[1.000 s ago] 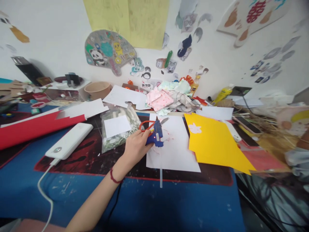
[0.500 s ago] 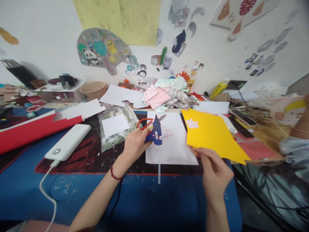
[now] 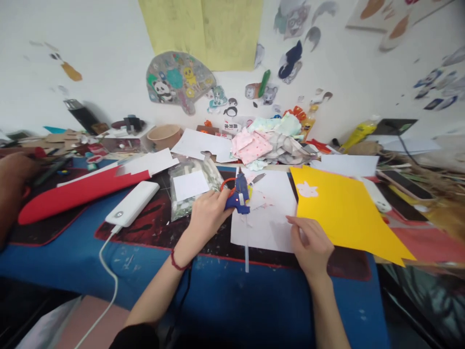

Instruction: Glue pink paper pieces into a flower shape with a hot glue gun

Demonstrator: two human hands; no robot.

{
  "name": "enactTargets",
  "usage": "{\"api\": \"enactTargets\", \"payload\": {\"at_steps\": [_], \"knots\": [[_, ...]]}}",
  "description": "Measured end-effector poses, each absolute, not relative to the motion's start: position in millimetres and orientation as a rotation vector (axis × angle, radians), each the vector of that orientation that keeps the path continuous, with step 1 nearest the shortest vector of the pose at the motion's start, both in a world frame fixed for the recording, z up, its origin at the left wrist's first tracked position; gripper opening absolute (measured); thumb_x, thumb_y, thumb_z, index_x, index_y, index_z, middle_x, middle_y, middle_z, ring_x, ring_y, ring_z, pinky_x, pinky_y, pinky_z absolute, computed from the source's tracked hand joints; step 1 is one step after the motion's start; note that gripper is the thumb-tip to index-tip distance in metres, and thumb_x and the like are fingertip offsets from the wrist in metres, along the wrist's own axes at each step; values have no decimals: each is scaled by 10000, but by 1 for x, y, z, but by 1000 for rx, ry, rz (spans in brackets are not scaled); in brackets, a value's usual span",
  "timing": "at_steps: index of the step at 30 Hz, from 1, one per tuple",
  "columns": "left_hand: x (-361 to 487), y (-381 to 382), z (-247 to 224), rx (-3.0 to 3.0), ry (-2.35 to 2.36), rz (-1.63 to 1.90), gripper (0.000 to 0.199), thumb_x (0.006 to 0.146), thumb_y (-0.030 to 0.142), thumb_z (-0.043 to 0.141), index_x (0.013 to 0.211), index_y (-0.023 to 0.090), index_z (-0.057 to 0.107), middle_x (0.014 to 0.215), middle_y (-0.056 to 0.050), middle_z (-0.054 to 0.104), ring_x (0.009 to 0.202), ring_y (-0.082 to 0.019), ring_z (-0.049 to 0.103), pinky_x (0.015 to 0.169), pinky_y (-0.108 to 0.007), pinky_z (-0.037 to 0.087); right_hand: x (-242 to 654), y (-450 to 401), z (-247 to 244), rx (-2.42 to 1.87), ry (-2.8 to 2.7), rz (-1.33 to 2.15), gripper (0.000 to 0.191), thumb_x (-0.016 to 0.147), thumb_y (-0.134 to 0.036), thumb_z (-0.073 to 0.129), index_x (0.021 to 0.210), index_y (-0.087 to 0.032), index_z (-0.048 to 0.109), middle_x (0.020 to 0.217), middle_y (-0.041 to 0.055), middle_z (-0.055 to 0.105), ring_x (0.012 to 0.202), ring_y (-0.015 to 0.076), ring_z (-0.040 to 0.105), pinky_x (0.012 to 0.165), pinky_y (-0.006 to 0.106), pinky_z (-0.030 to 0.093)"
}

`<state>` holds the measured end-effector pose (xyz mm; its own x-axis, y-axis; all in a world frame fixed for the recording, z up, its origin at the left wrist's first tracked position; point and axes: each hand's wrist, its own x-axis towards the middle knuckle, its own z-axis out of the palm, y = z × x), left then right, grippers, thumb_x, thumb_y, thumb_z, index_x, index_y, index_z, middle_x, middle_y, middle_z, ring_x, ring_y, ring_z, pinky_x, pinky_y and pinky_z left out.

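My left hand (image 3: 209, 211) is closed around a blue hot glue gun (image 3: 241, 194), whose nozzle points to the back. Out of its rear hangs a clear glue stick (image 3: 247, 252). Beside the gun shows an orange scissor handle (image 3: 228, 182); whether my hand also holds it I cannot tell. A white sheet of paper (image 3: 261, 232) lies underneath, with small pinkish cut-outs (image 3: 263, 199) on it. My right hand (image 3: 312, 245) is over the sheet's right edge, fingers curled together; anything between them is too small to name. Yellow card (image 3: 334, 208) with a pale cut-out (image 3: 307, 189) lies beside it.
A white power bank (image 3: 132, 203) with a cable lies left, near red card (image 3: 83, 194). A clear plastic bag (image 3: 181, 206) sits by my left hand. Crumpled fabric (image 3: 269, 140) is piled at the back. Phones (image 3: 405, 184) lie right. Another person's hand (image 3: 16, 177) is far left.
The view has swung left, so the scene sits further right. My right hand has moved left from the yellow card onto the white sheet. The left hand still holds the glue gun.
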<state>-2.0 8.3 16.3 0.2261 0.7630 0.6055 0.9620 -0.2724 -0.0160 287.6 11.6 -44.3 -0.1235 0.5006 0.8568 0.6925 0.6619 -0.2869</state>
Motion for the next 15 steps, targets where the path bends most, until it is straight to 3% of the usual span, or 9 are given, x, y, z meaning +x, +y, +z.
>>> {"api": "enactTargets", "payload": {"at_steps": [6,11,15], "knots": [[-59,-23,42,-1879,-2120,-403,418,903,502,687,1142,167,615,871,-102,724,800,-288,689,643,-330,418,287,13,-43,-937,-1759,-192,249,872,9,626,1014,-165,733,880,58,757,826,189,708,806,341,571],[-84,-15,27,-1859,-2135,-243,369,938,445,652,1171,160,623,950,-128,736,899,-303,692,664,-330,412,288,13,-45,-967,-1761,-211,229,887,-25,624,1014,-176,739,875,49,761,818,191,713,807,342,570],[-88,-3,15,-1872,-2140,-223,346,937,489,642,1087,178,659,914,-113,740,850,-287,692,638,-323,397,289,13,-46,-1000,-1738,-157,201,909,-72,611,1002,-183,749,869,44,763,807,191,719,791,338,571]]}}
